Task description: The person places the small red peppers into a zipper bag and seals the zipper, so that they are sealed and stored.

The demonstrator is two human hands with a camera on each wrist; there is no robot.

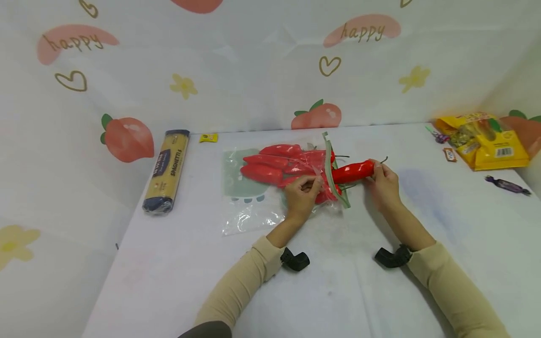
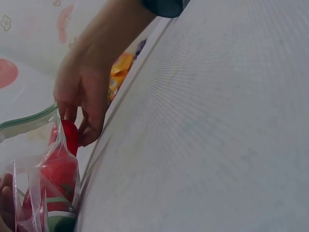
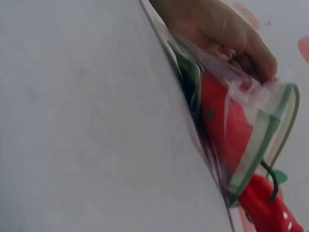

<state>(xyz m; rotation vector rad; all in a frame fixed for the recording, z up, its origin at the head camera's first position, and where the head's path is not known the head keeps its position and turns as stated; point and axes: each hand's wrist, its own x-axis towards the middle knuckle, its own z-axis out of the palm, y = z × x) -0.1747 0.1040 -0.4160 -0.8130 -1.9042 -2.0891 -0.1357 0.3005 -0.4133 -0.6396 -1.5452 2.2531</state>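
Note:
A clear zip bag (image 1: 249, 223) with a green zip edge lies on the table, holding several red chili peppers (image 1: 264, 173). My left hand (image 1: 301, 199) pinches the bag's film near its open end, thumb against fingers; the right wrist view shows this hand (image 3: 217, 36) too. One red chili pepper (image 1: 352, 172) passes through the bag's mouth, its stem end outside. That stem end is pinched by my right hand (image 1: 384, 185), which also appears in the left wrist view (image 2: 87, 92). In the right wrist view, the green zip edge (image 3: 256, 150) stands parted, with a pepper (image 3: 270, 208) beyond it.
A spaghetti pack (image 1: 166, 171) lies at the left, beside a small yellow packet (image 1: 208, 137). At the far right sits a yellow bag (image 1: 500, 150). Near it are a small brown-orange wrapped sweet (image 1: 450, 155), a purple sweet (image 1: 441, 137) and a long dark purple one (image 1: 507, 185).

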